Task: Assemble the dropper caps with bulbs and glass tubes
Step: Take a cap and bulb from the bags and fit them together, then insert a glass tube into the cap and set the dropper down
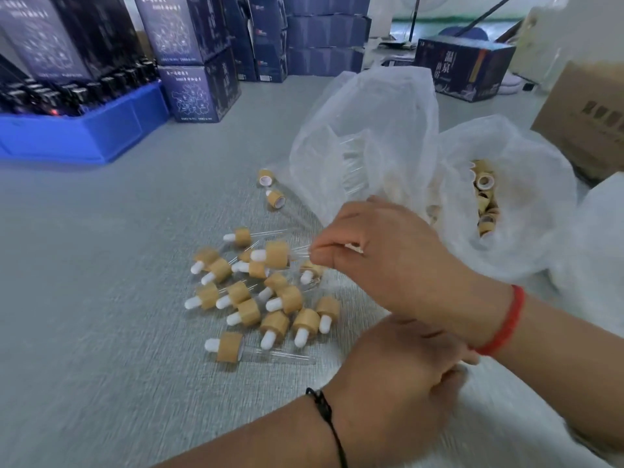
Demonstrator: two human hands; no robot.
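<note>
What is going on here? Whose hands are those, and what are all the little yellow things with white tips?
There is no machine here. A person wears a camera on their head, so you look down at their own two hands. The right hand, with the red string on its wrist, pinches the thin glass tube of a dropper cap and holds it above the pile. The left hand, with the black string, sits lower; its fingers are hidden, so I cannot tell if it holds anything. The pile of finished droppers lies on the grey table: each is a tan cap with a white rubber bulb and a clear tube. A clear plastic bag on the right holds loose caps. Behind are a blue bin and dark boxes.
</note>
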